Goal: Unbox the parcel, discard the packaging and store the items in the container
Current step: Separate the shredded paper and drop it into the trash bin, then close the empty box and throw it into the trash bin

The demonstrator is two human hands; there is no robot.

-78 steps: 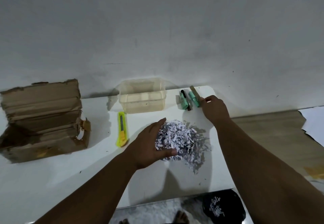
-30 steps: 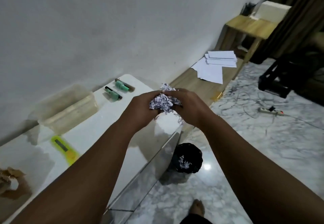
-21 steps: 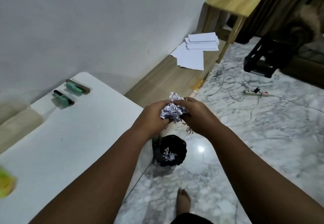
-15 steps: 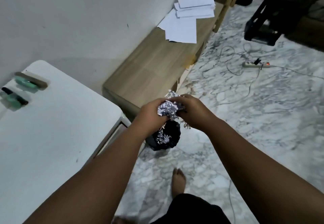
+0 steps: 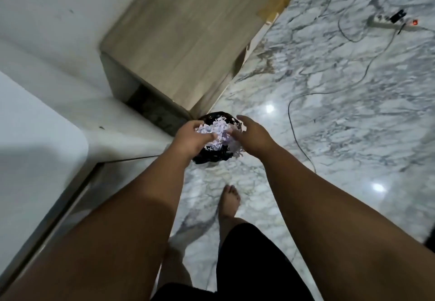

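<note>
A loose wad of white shredded paper (image 5: 217, 132) sits between my two hands, directly over a black bin bag (image 5: 211, 156) on the marble floor. My left hand (image 5: 189, 139) curls its fingers over the wad's left side. My right hand (image 5: 253, 133) presses against the right side with its thumb lifted away. The wad is spreading, and strips hang down under the right hand. More shreds lie inside the bag. The parcel box, the items and the container are out of view.
The white table's corner (image 5: 47, 150) is at my left. A low wooden bench (image 5: 188, 32) stands behind the bin. My bare foot (image 5: 229, 203) is just in front of the bin. Cables (image 5: 303, 152) and a power strip (image 5: 388, 20) lie on the floor to the right.
I turned away from the table and leaned down. Both hands carried the shredded paper down to just above the bin bag, and the tight wad has loosened as the hands spread apart.
</note>
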